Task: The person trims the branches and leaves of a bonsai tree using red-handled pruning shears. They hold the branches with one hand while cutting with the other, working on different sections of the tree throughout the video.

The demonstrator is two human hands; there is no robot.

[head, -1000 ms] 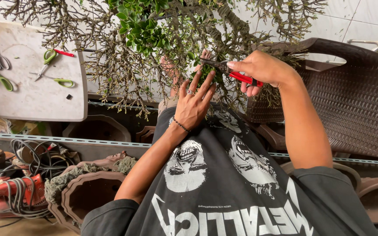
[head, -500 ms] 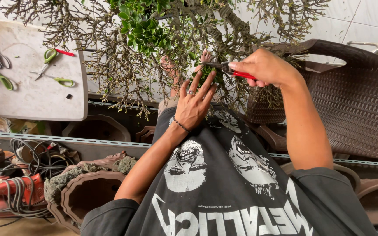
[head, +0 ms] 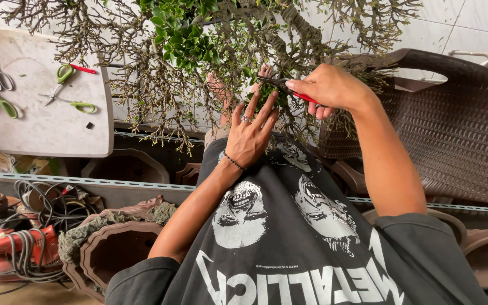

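the right hand (head: 334,90) is clenched around red-handled pruning shears (head: 289,87), whose thin dark blades point left into the twiggy crown of a small tree (head: 199,51). the tree is a tangle of wiry grey-brown branches with one dense clump of glossy green leaves near the top. the left hand (head: 252,133) is released, fingers spread flat among the lower twigs, a ring on one finger and a beaded band at the wrist; whether it actually pinches a twig is hard to tell. to the left, a pale, stained counter (head: 40,124) carries green-handled scissors (head: 63,85). behind the right arm sits a brown woven wicker chair (head: 458,135). below left lie rough clay pots (head: 114,248) and a red power tool (head: 7,251) wrapped in cable.
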